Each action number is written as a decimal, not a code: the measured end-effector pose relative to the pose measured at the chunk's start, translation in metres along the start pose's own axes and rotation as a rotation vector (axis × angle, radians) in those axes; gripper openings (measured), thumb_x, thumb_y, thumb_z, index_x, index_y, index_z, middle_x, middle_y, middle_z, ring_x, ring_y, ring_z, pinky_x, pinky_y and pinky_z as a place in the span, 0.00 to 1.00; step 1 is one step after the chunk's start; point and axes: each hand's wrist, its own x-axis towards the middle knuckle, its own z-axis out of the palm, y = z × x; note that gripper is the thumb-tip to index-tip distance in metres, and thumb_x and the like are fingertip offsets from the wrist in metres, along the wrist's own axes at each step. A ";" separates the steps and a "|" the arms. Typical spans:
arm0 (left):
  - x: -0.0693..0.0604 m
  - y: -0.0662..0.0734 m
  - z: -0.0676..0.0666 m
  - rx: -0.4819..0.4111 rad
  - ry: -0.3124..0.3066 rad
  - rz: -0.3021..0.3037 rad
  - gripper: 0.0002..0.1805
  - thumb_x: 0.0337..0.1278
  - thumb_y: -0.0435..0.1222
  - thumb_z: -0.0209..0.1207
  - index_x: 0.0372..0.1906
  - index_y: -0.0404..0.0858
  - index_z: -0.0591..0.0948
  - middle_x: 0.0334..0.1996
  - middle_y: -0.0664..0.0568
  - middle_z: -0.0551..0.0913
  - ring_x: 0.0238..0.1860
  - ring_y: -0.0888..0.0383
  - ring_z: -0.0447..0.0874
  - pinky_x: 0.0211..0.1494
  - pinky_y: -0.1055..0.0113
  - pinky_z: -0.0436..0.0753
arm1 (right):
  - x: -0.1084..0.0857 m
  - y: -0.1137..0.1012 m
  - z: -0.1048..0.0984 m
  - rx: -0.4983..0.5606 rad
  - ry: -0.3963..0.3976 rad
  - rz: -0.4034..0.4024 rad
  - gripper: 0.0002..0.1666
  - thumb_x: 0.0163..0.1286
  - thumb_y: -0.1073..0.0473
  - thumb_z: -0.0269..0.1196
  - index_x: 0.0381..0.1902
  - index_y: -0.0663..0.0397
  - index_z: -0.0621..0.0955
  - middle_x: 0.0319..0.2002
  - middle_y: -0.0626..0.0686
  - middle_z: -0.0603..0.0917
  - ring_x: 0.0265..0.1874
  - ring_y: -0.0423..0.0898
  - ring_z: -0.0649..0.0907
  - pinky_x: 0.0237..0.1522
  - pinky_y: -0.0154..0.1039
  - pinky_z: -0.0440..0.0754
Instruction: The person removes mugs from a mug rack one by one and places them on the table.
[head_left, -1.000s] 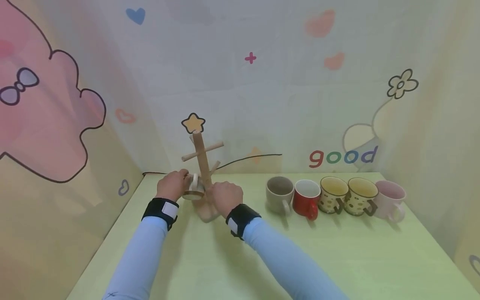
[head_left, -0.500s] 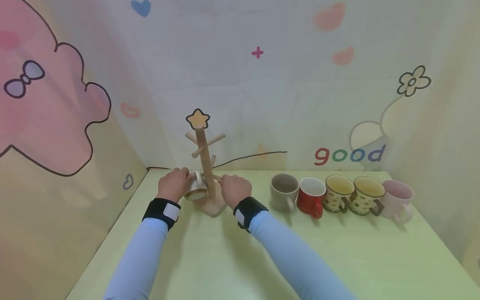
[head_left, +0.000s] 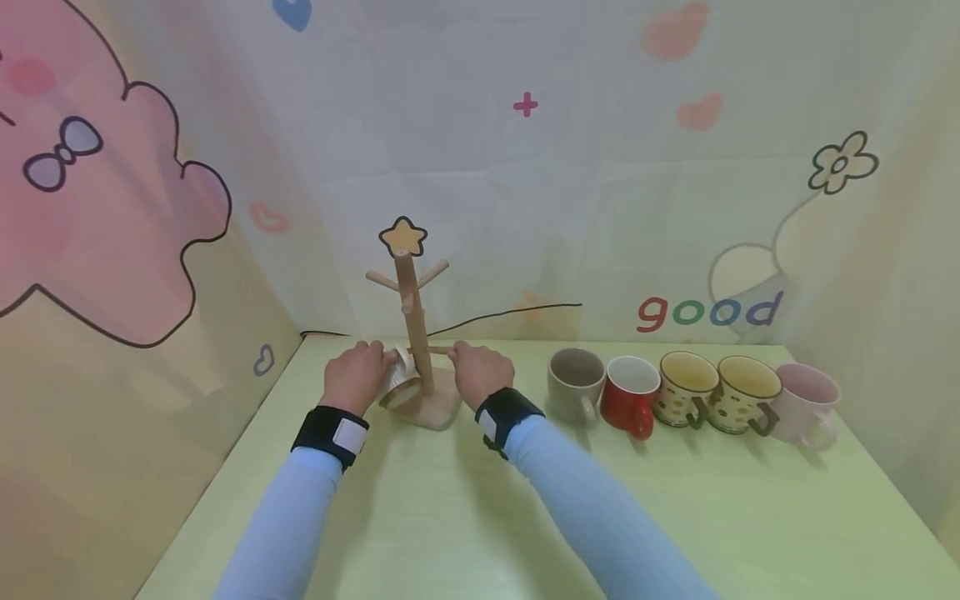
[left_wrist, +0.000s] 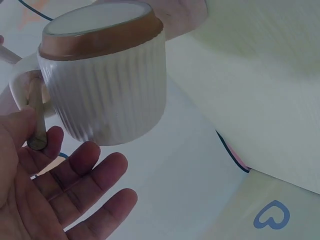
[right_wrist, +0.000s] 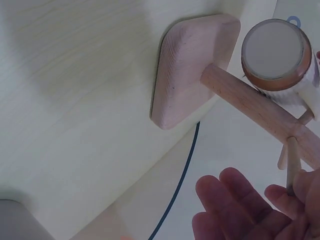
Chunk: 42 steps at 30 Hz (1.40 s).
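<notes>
A wooden mug tree (head_left: 420,333) stands at the back left, its post rising from a flat base (right_wrist: 192,70). A ribbed white mug (left_wrist: 107,95) with a brown band hangs upside down by its handle on a lower peg (left_wrist: 37,120). My left hand (head_left: 356,377) pinches that peg's end between thumb and index finger, the other fingers spread below the mug. On the opposite side, my right hand (head_left: 483,375) pinches another lower peg (right_wrist: 293,160) near its tip. The upper pegs carry no mugs.
To the right stands a row of upright mugs: a grey one (head_left: 574,387), a red one (head_left: 626,404), two cream spotted ones (head_left: 684,392) and a pink one (head_left: 798,408). A printed cloth backdrop (head_left: 480,167) rises behind the table (head_left: 480,533).
The mug tree has turned on the table, its upper pegs and base now pointing differently. My right hand has shifted away from the post, out along its peg. The mug has tilted slightly.
</notes>
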 end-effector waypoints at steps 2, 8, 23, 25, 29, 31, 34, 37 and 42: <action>0.000 0.002 0.001 0.023 -0.005 0.009 0.15 0.74 0.42 0.54 0.43 0.32 0.79 0.28 0.42 0.77 0.25 0.48 0.80 0.28 0.52 0.82 | 0.000 0.002 0.000 0.002 0.000 0.006 0.18 0.80 0.46 0.49 0.48 0.48 0.81 0.20 0.51 0.79 0.25 0.52 0.85 0.25 0.45 0.80; -0.002 0.005 0.005 0.059 0.000 0.030 0.13 0.73 0.40 0.55 0.43 0.33 0.79 0.27 0.43 0.77 0.25 0.47 0.81 0.25 0.51 0.81 | -0.004 0.004 -0.004 0.003 -0.009 0.019 0.17 0.80 0.48 0.50 0.52 0.49 0.81 0.22 0.52 0.81 0.26 0.52 0.85 0.25 0.45 0.80; -0.005 0.014 0.006 0.019 0.040 -0.083 0.20 0.76 0.44 0.49 0.37 0.29 0.78 0.24 0.40 0.78 0.27 0.42 0.83 0.27 0.49 0.81 | -0.016 0.005 -0.004 -0.024 -0.020 0.024 0.21 0.78 0.47 0.53 0.61 0.47 0.79 0.37 0.55 0.88 0.35 0.53 0.87 0.34 0.47 0.84; -0.004 0.015 0.006 0.034 0.051 -0.081 0.20 0.76 0.43 0.50 0.37 0.29 0.78 0.23 0.40 0.78 0.26 0.42 0.83 0.26 0.49 0.81 | -0.018 0.006 -0.003 -0.024 -0.015 0.027 0.21 0.77 0.47 0.54 0.60 0.47 0.80 0.38 0.55 0.88 0.36 0.53 0.87 0.34 0.47 0.84; -0.003 0.016 0.006 0.055 0.058 -0.078 0.20 0.75 0.43 0.51 0.36 0.29 0.79 0.22 0.40 0.77 0.25 0.42 0.83 0.25 0.50 0.80 | -0.023 0.010 -0.002 -0.016 -0.034 0.046 0.21 0.77 0.46 0.55 0.60 0.46 0.80 0.42 0.54 0.88 0.38 0.53 0.87 0.36 0.48 0.83; -0.003 0.017 0.005 0.055 0.052 -0.080 0.20 0.75 0.43 0.51 0.36 0.29 0.79 0.21 0.41 0.77 0.24 0.44 0.83 0.24 0.51 0.79 | -0.026 0.012 0.000 -0.005 -0.044 0.051 0.21 0.77 0.45 0.55 0.59 0.46 0.81 0.44 0.54 0.88 0.39 0.53 0.87 0.37 0.49 0.83; -0.003 0.017 0.004 0.039 0.036 -0.086 0.21 0.76 0.44 0.50 0.36 0.29 0.79 0.21 0.41 0.77 0.24 0.44 0.82 0.23 0.52 0.79 | -0.034 0.014 0.000 0.018 -0.048 0.038 0.21 0.76 0.46 0.56 0.58 0.47 0.82 0.44 0.54 0.88 0.38 0.54 0.87 0.36 0.50 0.83; -0.003 0.015 0.004 0.019 0.021 -0.096 0.21 0.76 0.44 0.49 0.38 0.29 0.79 0.22 0.41 0.77 0.25 0.44 0.82 0.24 0.52 0.78 | -0.043 0.016 -0.002 0.038 -0.040 0.013 0.20 0.74 0.46 0.58 0.57 0.48 0.82 0.42 0.54 0.88 0.36 0.54 0.87 0.35 0.50 0.83; -0.005 0.012 0.005 -0.030 0.013 -0.135 0.22 0.74 0.47 0.51 0.42 0.28 0.79 0.26 0.40 0.78 0.27 0.44 0.81 0.26 0.52 0.78 | -0.059 0.022 -0.003 0.047 -0.029 -0.016 0.20 0.73 0.45 0.60 0.52 0.50 0.84 0.40 0.54 0.88 0.34 0.53 0.87 0.31 0.48 0.83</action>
